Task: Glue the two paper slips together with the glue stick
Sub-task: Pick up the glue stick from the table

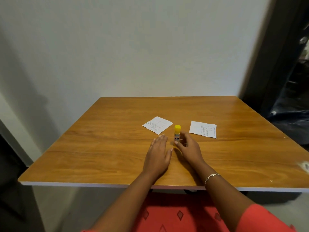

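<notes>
The base of the glue stick [177, 133] is being pinched lightly by the right hand [189, 149]: the thumb tip is being pressed against the lower left of the tube, and the curled fingers [184, 135] are being wrapped around its right side. Whether the grip is fully closed cannot be told, but contact at the tube's foot is being shown. The right wrist is being held low over the table [103, 148], and a thin bracelet [211, 177] is being worn on the forearm.

The left hand [158, 156] is being held flat, palm down, just beside the glue stick, with its fingers [161, 138] being kept together and extended and the thumb being spread out toward the right hand. Nothing is being gripped by it.

The glue stick is being kept upright on the wooden tabletop, its yellow cap uppermost. It is being flanked by the two printed slips: the left paper slip [157, 125] is lying flat just beyond the left hand's fingertips, and the right paper slip [203, 129] is lying flat near the right hand, apart from it. The slips are being kept well apart from each other. Both forearms are being extended over the near table edge, above a red patterned garment [175, 213].
</notes>
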